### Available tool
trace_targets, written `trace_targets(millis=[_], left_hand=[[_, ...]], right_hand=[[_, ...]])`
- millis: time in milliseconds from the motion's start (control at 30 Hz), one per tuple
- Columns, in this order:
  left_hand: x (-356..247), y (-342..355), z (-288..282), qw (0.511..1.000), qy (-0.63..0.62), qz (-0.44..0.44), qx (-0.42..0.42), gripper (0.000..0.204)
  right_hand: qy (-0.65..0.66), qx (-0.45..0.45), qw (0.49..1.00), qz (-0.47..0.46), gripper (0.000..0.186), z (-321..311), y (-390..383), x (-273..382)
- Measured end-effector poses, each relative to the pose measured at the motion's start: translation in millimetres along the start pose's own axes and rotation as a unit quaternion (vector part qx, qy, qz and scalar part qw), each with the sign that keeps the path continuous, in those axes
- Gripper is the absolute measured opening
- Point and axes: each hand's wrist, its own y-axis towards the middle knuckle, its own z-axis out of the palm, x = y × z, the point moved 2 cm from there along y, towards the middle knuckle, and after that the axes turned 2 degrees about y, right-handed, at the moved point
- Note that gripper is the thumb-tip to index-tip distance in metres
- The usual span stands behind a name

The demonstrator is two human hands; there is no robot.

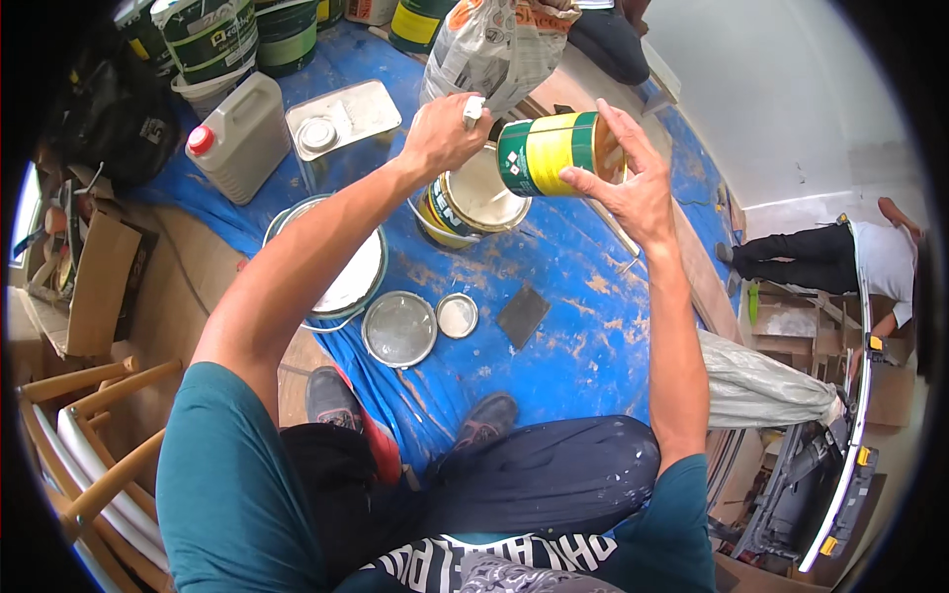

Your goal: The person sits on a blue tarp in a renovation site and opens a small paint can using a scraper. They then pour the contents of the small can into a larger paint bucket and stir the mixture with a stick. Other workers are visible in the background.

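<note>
My right hand (638, 188) grips a green and yellow paint tin (550, 155) by its right end, fingers and thumb around it. The tin lies tipped sideways, its left end above an open bucket (491, 203) with pale cream contents. My left hand (447, 134) is closed on something with a white end (474, 111) showing by the thumb; the rest is hidden. Left of the bucket, partly behind my left forearm, stands a larger open bucket of white paint (351, 277). A round grey lid (399, 329) and a smaller lid (457, 315) lie nearer me.
A blue tarp (583, 346) covers the floor. Behind are a jerrycan with a red cap (243, 138), a rectangular can (348, 117), several paint buckets (208, 44) and a bag (499, 49). A dark flat square (524, 316) lies nearby. One person (880, 252) is at right; another (611, 40) is behind.
</note>
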Motion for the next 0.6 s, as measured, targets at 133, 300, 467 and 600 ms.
trace_targets(millis=[133, 300, 467, 600], left_hand=[[-4, -1, -5, 0.999, -0.014, -0.027, 0.023, 0.031], [-2, -5, -2, 0.999, -0.044, -0.029, -0.001, 0.026], [-4, -2, -1, 0.996, -0.083, -0.028, 0.009, 0.028], [-2, -2, 0, 0.997, -0.074, -0.023, 0.002, 0.027]], right_hand=[[-0.005, 0.003, 1.0, 0.003, 0.089, 1, 1, 13], [-0.064, 0.009, 0.997, -0.032, 0.091, 3, -1, 8], [-0.079, -0.004, 0.996, -0.052, 0.092, 10, 1, -1], [-0.078, -0.004, 0.997, -0.011, 0.093, 11, -4, 4]])
